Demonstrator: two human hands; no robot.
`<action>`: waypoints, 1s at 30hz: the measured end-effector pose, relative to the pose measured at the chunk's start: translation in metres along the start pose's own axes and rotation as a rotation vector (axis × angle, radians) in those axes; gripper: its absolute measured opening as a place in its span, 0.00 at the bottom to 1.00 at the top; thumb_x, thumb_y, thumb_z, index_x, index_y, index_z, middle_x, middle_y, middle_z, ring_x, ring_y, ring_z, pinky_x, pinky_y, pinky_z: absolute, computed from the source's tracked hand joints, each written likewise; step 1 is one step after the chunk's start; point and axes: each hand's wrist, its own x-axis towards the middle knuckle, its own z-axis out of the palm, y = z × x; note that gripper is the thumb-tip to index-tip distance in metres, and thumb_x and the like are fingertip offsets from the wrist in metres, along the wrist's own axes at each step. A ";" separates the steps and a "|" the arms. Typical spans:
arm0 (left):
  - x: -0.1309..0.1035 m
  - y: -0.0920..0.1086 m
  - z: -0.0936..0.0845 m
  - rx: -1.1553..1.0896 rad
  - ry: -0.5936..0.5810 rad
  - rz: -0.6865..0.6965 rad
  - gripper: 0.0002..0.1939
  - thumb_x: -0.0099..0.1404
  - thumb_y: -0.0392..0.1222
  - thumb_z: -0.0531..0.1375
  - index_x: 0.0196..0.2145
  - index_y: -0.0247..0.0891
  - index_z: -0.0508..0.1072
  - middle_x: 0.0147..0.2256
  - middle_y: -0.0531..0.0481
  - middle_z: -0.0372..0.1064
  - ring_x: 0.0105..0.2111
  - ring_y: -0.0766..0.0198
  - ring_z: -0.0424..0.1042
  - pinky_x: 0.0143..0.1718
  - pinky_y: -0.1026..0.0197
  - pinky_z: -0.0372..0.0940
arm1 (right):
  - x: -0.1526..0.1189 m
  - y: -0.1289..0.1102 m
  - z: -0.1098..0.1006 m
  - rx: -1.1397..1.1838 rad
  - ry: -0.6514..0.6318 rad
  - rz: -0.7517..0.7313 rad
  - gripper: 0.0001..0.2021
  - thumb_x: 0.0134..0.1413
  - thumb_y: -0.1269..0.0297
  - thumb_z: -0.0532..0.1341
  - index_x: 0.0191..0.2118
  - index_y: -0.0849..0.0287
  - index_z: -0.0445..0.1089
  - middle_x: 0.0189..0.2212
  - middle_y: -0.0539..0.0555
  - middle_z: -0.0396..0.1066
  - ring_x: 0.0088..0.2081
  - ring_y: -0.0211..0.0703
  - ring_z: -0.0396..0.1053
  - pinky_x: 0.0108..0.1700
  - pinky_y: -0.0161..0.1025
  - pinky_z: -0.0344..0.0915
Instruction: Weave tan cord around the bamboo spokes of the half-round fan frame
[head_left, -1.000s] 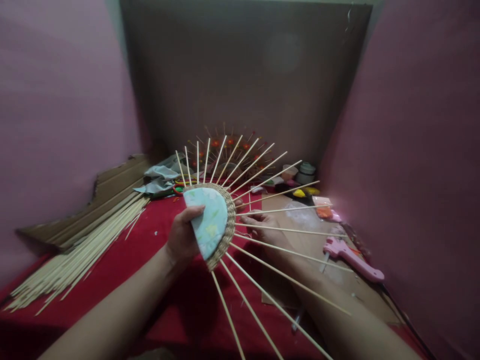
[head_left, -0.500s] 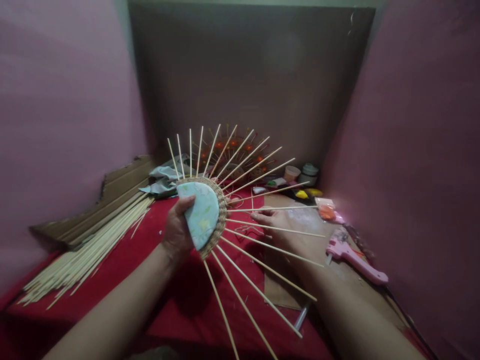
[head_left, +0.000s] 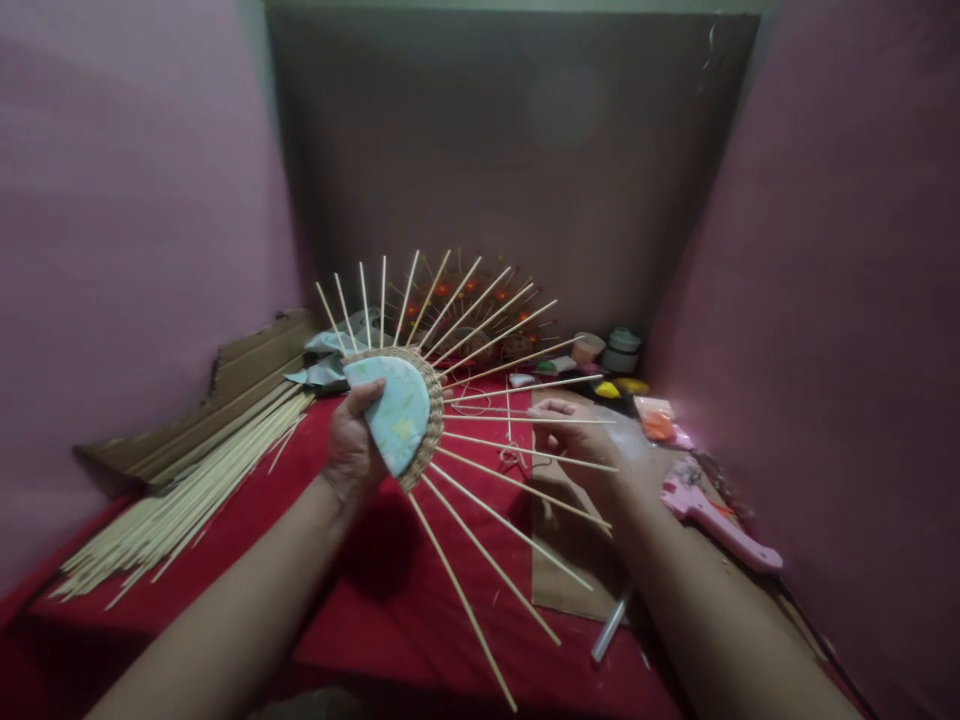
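Observation:
My left hand (head_left: 355, 430) grips the straight side of a half-round piece (head_left: 391, 410) covered in pale blue patterned cloth, thumb on top and the other fingers hidden beneath. Along its curved edge runs a woven tan cord border (head_left: 435, 405), from which several thin wooden sticks (head_left: 517, 495) fan out. To the right, my right hand (head_left: 566, 425) is closed, thumb and finger pinching a thin cord (head_left: 491, 409) that stretches from the woven border. Loose loops of this cord hang behind the sticks. Some sticks pass in front of my right hand.
A bundle of loose sticks (head_left: 187, 495) lies left, beside folded cardboard (head_left: 255, 370) and blue cloth (head_left: 330, 360). A pink glue gun (head_left: 716, 520) and a glue stick (head_left: 611, 628) are at right. A finished-looking fan with orange flowers (head_left: 480, 300) stands behind, near small jars (head_left: 621, 350).
The fan piece has turned slightly and shifted left. My right hand has drawn a little away to the right, pulling the cord out from the border.

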 end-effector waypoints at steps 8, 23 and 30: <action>0.007 0.002 -0.006 0.026 -0.042 0.027 0.12 0.53 0.32 0.55 0.36 0.31 0.73 0.28 0.45 0.75 0.27 0.57 0.75 0.30 0.58 0.73 | 0.001 -0.013 -0.021 0.252 -0.136 -0.064 0.11 0.37 0.68 0.65 0.19 0.58 0.60 0.16 0.43 0.47 0.19 0.31 0.44 0.23 0.35 0.42; 0.024 0.015 -0.010 -0.006 0.039 0.204 0.09 0.55 0.28 0.53 0.31 0.32 0.72 0.26 0.48 0.75 0.26 0.61 0.75 0.34 0.61 0.72 | 0.006 -0.009 -0.032 -0.059 -0.013 -0.246 0.05 0.35 0.64 0.66 0.19 0.59 0.71 0.11 0.43 0.50 0.18 0.30 0.43 0.23 0.36 0.38; 0.020 0.016 -0.006 -0.029 0.051 0.180 0.09 0.57 0.30 0.52 0.33 0.32 0.72 0.25 0.48 0.74 0.27 0.61 0.75 0.36 0.60 0.72 | 0.010 -0.004 -0.035 0.013 -0.064 -0.096 0.07 0.35 0.64 0.67 0.22 0.61 0.69 0.14 0.42 0.50 0.17 0.27 0.41 0.22 0.34 0.36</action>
